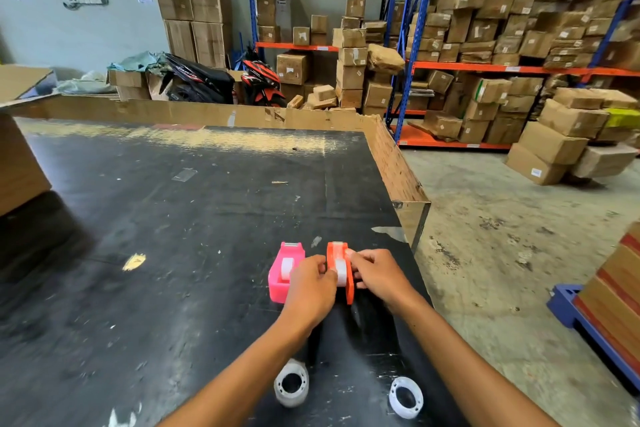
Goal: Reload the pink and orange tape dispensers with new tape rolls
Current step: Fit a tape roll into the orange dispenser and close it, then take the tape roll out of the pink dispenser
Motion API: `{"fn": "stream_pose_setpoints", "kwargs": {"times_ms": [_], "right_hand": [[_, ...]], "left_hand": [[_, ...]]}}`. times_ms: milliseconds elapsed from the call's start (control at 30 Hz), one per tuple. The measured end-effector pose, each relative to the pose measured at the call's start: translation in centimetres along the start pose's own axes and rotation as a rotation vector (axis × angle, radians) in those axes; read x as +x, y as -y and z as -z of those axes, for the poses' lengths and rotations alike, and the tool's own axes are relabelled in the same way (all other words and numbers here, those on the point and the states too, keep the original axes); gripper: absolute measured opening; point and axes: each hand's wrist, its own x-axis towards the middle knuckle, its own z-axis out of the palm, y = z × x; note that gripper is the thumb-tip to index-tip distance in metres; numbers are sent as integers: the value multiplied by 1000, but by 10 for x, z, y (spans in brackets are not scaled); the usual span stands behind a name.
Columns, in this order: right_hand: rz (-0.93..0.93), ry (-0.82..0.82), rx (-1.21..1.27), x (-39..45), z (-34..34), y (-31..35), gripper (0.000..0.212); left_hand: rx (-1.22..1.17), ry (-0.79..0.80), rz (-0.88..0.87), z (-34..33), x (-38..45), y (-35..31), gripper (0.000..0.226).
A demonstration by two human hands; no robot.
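A pink tape dispenser and an orange tape dispenser stand side by side on the black table, each with a white tape roll sitting in it. My left hand grips the orange dispenser's left side, fingers at its roll, and partly hides the pink one. My right hand holds the orange dispenser's right side. Two white empty-looking tape cores lie near the table's front edge, between my forearms.
The table's right edge runs close beside my right hand, with concrete floor beyond. A cardboard wall lines the table's far side. A large box stands at the left. Shelves of cartons fill the background.
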Motion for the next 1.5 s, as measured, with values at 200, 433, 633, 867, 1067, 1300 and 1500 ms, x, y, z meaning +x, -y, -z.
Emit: {"fn": "stream_pose_setpoints", "kwargs": {"times_ms": [200,433,633,867,1067,1300,1500], "right_hand": [[340,-104,-176,-9,-11,43,21],[184,270,-760,-6,-66,79,22],[125,174,-943,-9,-88,96,10],[242,-89,-564,-37,-81,71,12],[321,-178,-452,-75,-63,71,26],[348,-78,-276,-119,-84,86,26],[393,-271,-223,-142,-97,77,18]], "left_hand": [[128,-145,-112,57,7,1,48],[344,229,-131,95,8,40,32],[442,206,-211,101,15,54,45],[517,225,-217,104,17,58,48],[168,212,-248,116,12,55,69],[-428,287,4,113,-26,39,28],[-621,339,28,115,-41,46,22]]}}
